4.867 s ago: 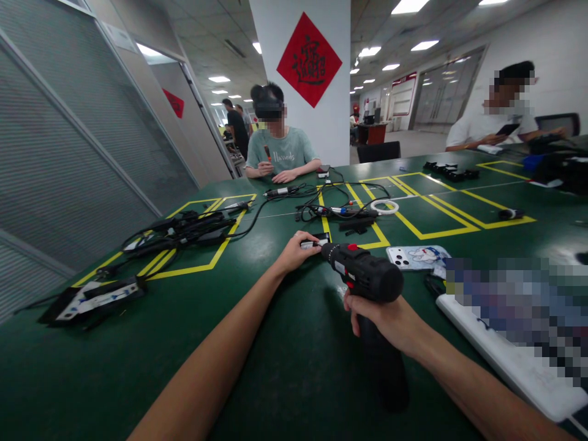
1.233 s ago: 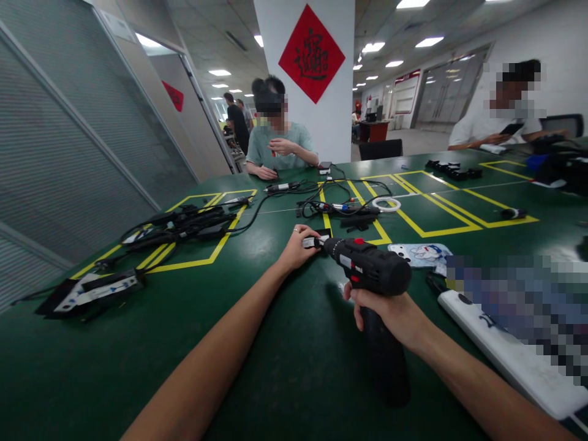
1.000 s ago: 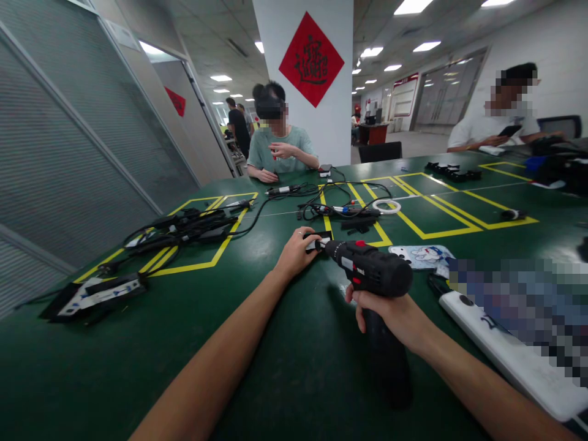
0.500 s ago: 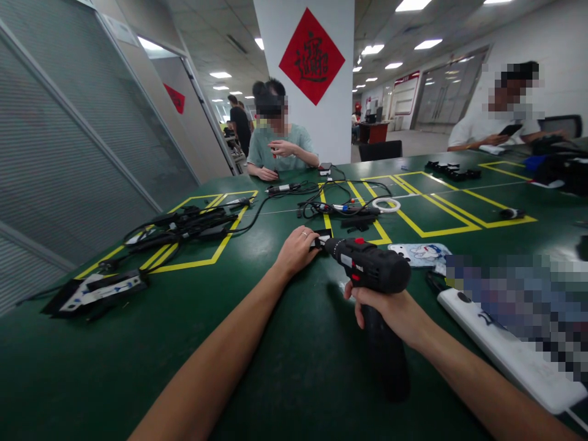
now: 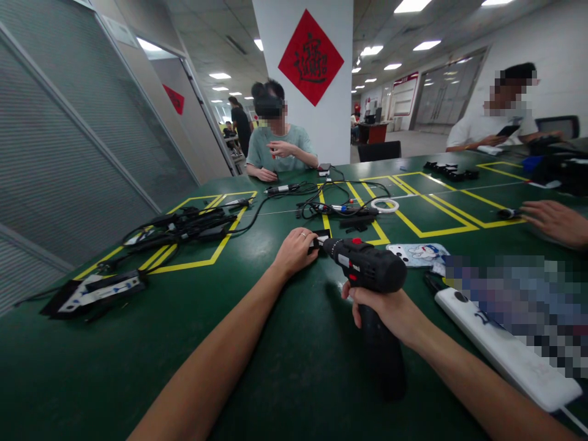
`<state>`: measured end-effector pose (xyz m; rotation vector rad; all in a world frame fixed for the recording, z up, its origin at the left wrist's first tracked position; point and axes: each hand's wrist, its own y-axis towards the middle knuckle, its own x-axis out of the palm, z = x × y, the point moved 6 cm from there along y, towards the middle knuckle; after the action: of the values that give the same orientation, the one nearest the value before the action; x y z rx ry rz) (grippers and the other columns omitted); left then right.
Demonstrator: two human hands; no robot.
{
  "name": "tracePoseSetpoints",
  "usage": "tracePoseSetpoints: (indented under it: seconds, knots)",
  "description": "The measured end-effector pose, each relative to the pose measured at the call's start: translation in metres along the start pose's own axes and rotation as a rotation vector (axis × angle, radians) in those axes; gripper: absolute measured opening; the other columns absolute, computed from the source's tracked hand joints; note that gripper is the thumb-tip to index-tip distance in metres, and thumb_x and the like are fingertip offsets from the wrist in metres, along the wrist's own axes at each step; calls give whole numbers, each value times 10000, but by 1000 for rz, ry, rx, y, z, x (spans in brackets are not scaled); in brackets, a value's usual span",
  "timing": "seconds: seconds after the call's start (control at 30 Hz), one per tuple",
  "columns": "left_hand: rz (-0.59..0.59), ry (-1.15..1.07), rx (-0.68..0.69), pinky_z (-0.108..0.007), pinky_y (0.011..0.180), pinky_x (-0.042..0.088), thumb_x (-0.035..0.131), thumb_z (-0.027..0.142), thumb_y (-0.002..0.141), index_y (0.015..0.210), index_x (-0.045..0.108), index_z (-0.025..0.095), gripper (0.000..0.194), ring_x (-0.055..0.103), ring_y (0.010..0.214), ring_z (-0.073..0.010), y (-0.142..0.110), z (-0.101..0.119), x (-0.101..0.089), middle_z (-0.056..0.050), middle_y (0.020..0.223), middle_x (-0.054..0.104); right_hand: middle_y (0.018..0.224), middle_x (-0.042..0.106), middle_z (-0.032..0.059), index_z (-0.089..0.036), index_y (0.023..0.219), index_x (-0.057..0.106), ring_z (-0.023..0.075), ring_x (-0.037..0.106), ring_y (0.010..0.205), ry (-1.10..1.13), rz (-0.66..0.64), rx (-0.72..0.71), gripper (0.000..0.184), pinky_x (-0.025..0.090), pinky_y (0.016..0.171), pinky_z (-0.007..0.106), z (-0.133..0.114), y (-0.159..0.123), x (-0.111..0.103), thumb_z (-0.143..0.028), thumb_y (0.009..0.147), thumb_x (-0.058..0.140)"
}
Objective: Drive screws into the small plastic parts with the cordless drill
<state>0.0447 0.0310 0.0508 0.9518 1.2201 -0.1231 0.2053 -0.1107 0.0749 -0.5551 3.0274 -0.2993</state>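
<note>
In my right hand [image 5: 381, 306] is a black cordless drill [image 5: 367, 263] with red details, its chuck pointing left and away from me. My fingers wrap round its grip. At the drill's tip lies a small black part [image 5: 321, 236], partly covered by my left hand [image 5: 296, 250]. That hand, with a ring on one finger, is closed on the part and holds it down on the green table [image 5: 294, 343]. The bit appears to meet the part, though the exact contact is too small to make out.
Black cables [image 5: 184, 226] lie bundled at the left, near a black-and-white piece [image 5: 101, 291]. Behind the drill are a white ring [image 5: 384, 206] and a patterned phone case [image 5: 419, 253]. A white power strip [image 5: 505, 349] lies at the right. Another person's hand [image 5: 555, 220] rests at the right edge.
Another person's hand has come in from the right edge, beside a small black item. My hands and the drill stay almost where they were, with only a slight shift of the view.
</note>
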Motion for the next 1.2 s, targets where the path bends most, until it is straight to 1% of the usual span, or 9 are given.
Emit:
tracePoseSetpoints:
  seconds: [0.2,0.27,0.37,0.43,0.57,0.8,0.97,1.1,1.2]
  knots:
    - [34,-100,-58,-412,956,392,580,244,749,1037,568,199,291,497,1037,-244,-2,-3,-1,-84,1034,562,496,576,-23,-150,821,575,111,524,466,-6,10,7,138,374,520,227,0,0,0,-241,749,499]
    - [64,-142,-97,-411,966,391,593,267,748,1036,572,210,294,483,1077,-240,-3,-5,-2,-83,1099,534,491,574,-16,-148,813,581,112,518,462,-15,5,13,144,371,510,227,1,1,0,-247,752,495]
    - [90,-221,-134,-392,972,397,591,265,754,999,582,216,250,472,1118,-223,-3,-8,0,-76,1191,482,507,578,-3,-149,761,573,117,522,473,-27,2,-4,125,375,513,235,3,2,0,-248,751,498]
    - [80,-272,-141,-381,965,405,582,256,762,978,585,212,221,487,1104,-209,-2,-10,4,-72,1182,489,517,576,-3,-153,745,565,121,534,485,-19,-5,-25,111,388,532,246,4,3,1,-247,749,506]
    - [73,-325,-161,-397,962,406,593,258,755,978,585,207,229,501,1091,-211,-1,-13,6,-73,1148,519,544,573,-17,-156,807,571,122,545,484,20,-10,-50,122,403,555,259,3,4,1,-243,743,515]
    - [76,-359,-197,-399,968,393,597,290,760,953,602,204,212,503,1094,-208,1,-17,8,-67,1149,547,502,561,-30,-155,824,562,114,525,466,24,-7,-9,131,386,523,241,2,2,0,-243,750,498]
    - [53,-392,-228,-402,966,388,598,339,763,931,640,222,210,520,1078,-213,4,-23,12,-52,1120,588,527,544,-36,-166,838,553,122,537,478,40,-4,-75,130,401,532,253,2,3,1,-261,758,514]
    - [31,-457,-271,-385,960,404,552,353,791,917,669,233,209,543,1057,-207,5,-27,13,-41,1118,599,537,555,-29,-164,833,555,120,539,482,17,-14,-61,130,397,541,252,3,2,3,-262,766,503]
    - [33,-495,-281,-369,956,416,552,360,790,911,679,234,216,554,1043,-203,4,-27,13,-39,1110,602,521,558,-32,-166,829,559,119,537,483,-7,-11,-52,129,394,552,251,0,0,2,-259,764,497]
